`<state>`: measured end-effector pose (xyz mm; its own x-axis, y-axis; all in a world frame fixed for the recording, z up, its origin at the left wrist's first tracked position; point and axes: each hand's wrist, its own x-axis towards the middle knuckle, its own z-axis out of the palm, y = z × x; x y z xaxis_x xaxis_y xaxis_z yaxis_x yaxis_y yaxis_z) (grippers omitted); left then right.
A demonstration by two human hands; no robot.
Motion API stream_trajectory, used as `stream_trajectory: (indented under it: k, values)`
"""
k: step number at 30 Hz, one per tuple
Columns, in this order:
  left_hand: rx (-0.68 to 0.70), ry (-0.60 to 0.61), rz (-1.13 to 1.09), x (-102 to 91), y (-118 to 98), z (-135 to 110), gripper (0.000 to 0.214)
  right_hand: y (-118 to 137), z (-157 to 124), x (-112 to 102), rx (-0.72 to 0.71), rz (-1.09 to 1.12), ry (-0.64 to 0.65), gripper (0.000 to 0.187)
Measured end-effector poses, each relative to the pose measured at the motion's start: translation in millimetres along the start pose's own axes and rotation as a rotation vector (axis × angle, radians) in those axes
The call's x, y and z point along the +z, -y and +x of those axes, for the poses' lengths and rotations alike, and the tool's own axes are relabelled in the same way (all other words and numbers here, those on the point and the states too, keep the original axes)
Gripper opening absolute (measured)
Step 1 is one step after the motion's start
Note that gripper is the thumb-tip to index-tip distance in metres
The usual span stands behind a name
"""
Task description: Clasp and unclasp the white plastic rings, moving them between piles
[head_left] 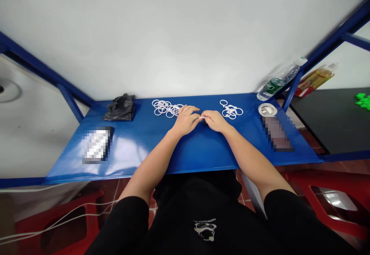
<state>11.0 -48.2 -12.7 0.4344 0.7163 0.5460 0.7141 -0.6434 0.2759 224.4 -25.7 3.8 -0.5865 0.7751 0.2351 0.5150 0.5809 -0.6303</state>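
My left hand (186, 119) and my right hand (214, 120) meet at the middle of a blue table (144, 147). Both pinch one small white ring (202, 118) between their fingertips. A heap of several loose white rings (166, 108) lies just behind my left hand. A smaller cluster of white rings (231, 111) lies behind my right hand, and some of them look linked.
A crumpled black bag (120, 108) sits at the back left. A blurred flat object (96, 145) lies at the left, another (276, 132) at the right beside a coiled white cable (267, 109). A plastic water bottle (279, 79) leans at the back right. Red stools stand below.
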Motion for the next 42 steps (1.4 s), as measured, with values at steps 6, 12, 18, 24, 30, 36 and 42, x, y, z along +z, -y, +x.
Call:
stream_trajectory:
  k: [6,12,18,24,30,36,42]
  values:
    - [-0.095,-0.054,-0.017,-0.6,15,-1,0.021,-5,-1,-5,0.016,-0.077,-0.077,0.041]
    - [-0.291,-0.266,0.061,1.1,41,-4,0.013,-26,-6,-34,0.295,-0.313,-0.184,0.058]
    - [-0.332,-0.232,0.069,7.0,41,-7,0.02,-42,-12,-45,0.551,-0.454,-0.182,0.057]
    - [-0.309,-0.203,0.059,8.2,37,-8,0.023,-53,-10,-45,0.527,-0.514,-0.147,0.053]
    - [-0.298,-0.175,0.046,10.8,38,-8,0.019,-48,-8,-40,0.484,-0.526,-0.082,0.044]
    - [-0.218,-0.112,0.035,9.2,32,-6,0.022,-31,-2,-27,0.253,-0.305,-0.132,0.039]
    - [-0.012,-0.016,-0.047,5.0,19,-3,0.032,-5,-2,-11,0.076,0.068,-0.148,0.028]
